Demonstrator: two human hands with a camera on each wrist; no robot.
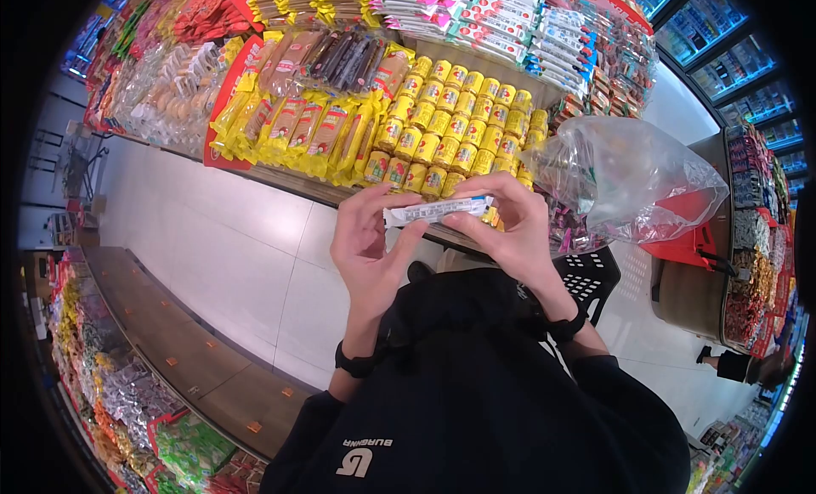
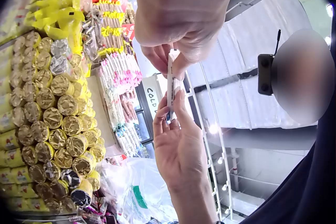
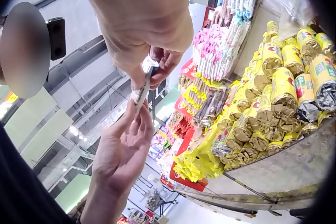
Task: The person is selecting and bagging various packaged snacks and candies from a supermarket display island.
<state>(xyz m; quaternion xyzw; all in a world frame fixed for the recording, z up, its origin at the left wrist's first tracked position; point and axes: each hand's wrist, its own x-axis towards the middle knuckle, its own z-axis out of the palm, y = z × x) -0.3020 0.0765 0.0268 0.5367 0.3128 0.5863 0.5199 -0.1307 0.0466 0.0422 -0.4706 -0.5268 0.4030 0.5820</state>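
Note:
A slim white wrapped snack bar [image 1: 429,212] with rows of small print is held level over the front edge of the display. My left hand [image 1: 364,237] pinches one end between thumb and fingers. At the other end, which has some blue on it, my right hand [image 1: 514,231] pinches with its thumb in front and fingers behind. From the left wrist view, the bar [image 2: 170,85] appears edge-on between both hands. The right wrist view also shows the thin bar [image 3: 139,94], its blue end partly covered by the right fingers.
Yellow foil-ended rolls [image 1: 455,120] stand stacked just beyond my hands. Yellow snack packs [image 1: 314,133] lie left of them, pink-and-white packets [image 1: 416,10] behind. A clear plastic bag [image 1: 629,175] bulges at the right, above a black basket [image 1: 591,277]. Another person's leg [image 1: 731,366] shows at far right.

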